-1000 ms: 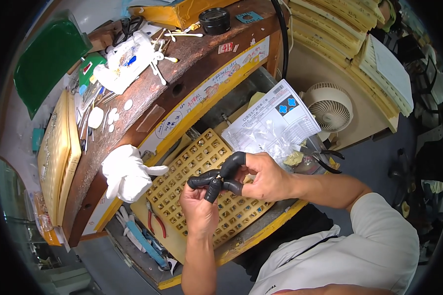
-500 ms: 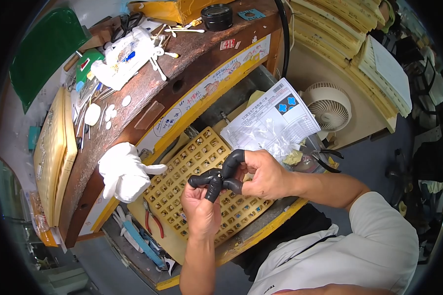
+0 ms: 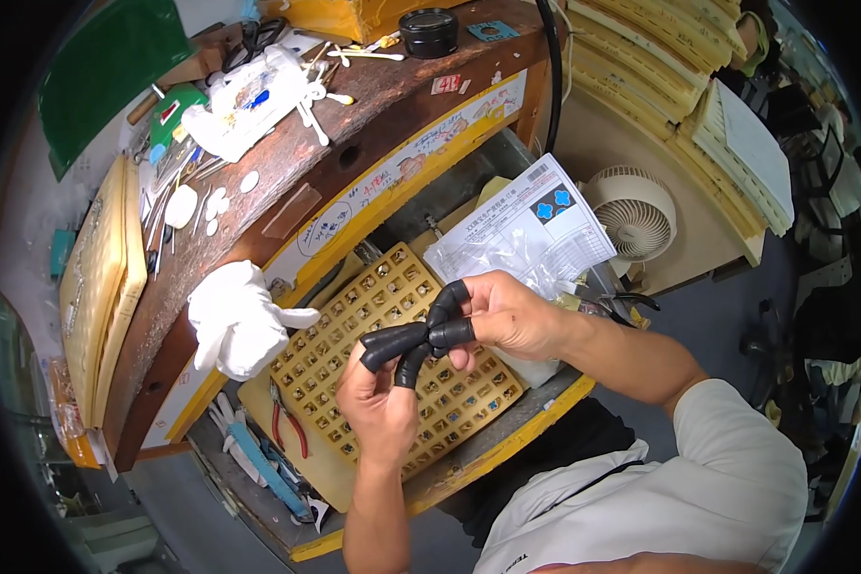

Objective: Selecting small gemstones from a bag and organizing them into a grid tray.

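Black finger cots cover the thumb and forefinger of both my hands. My left hand [image 3: 378, 402] and my right hand [image 3: 507, 316] meet fingertip to fingertip, pinched closed. Whatever is between the fingertips is hidden by the black cots. Below them lies a yellow tray [image 3: 383, 306] with rows of square compartments, many holding small shiny pieces and some showing blue. Red-handled pliers [image 3: 287, 429] rest at the tray's left side. Beyond the tray, a printed sheet [image 3: 569, 244] with a picture of blue shapes lies partly under a clear plastic bag [image 3: 507, 256].
A white glove [image 3: 239, 320] sits upright at the bench edge, left of the tray. Cotton swabs [image 3: 368, 55], a round black container [image 3: 429, 34] and thin tools crowd the worn bench [image 3: 287, 172]. At right stand a fan [image 3: 631, 215] and stacked yellow trays [image 3: 631, 67].
The fingers have shifted their pinch; a tiny shiny bit seen between the fingertips earlier is now covered. My left hand has moved slightly left. The view has shifted a little.
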Available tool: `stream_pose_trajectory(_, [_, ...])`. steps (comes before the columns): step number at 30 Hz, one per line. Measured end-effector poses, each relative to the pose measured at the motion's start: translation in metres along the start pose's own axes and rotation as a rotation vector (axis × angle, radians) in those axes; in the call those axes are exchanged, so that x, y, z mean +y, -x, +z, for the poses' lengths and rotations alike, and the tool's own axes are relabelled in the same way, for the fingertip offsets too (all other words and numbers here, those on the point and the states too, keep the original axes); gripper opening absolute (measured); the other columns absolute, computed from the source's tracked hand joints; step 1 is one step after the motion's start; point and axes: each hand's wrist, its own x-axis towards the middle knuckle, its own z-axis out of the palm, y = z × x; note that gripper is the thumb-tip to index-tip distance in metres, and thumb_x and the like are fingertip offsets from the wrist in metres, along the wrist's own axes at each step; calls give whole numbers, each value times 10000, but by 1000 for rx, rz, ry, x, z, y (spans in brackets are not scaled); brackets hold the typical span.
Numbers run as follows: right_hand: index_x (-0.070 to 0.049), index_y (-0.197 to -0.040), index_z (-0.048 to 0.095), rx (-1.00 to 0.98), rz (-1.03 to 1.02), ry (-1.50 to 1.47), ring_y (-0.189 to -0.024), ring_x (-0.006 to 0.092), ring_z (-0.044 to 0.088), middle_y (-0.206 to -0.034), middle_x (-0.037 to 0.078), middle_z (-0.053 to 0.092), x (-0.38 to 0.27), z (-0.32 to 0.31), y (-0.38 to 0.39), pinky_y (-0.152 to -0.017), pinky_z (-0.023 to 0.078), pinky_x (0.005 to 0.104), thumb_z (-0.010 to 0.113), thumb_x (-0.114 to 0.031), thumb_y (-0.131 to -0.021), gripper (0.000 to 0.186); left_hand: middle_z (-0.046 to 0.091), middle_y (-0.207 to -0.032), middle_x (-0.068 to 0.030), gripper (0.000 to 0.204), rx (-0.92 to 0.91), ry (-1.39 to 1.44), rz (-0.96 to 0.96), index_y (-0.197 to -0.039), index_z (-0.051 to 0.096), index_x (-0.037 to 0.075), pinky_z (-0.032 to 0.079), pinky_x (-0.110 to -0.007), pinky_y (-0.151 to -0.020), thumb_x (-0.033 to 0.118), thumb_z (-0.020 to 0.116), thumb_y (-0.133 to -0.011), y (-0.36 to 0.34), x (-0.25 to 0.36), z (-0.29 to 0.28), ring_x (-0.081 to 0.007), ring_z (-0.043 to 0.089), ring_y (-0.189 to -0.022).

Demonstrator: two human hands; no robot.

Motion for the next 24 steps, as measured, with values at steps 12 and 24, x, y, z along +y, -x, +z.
stream_pose_trajectory(12, [51, -1121, 610, 35, -141, 176, -823, 179, 702, -929, 136, 697, -3, 7, 1, -774, 596, 322, 573, 22, -932, 194, 677, -939, -74, 188, 144, -11, -89, -991, 675, -38, 527, -259, -787, -132, 644, -831, 4, -1, 2, -141, 650, -871])
stream_pose_trajectory(24, [34, -1081, 604, 84, -232, 247, -812, 180, 686, -902, 129, 680, 5, 6, -1, -750, 579, 310, 595, -9, -938, 150, 683, -926, -95, 216, 155, -184, 40, -977, 682, -37, 511, -273, -773, -139, 653, -790, 1, 7, 7, -165, 648, -847])
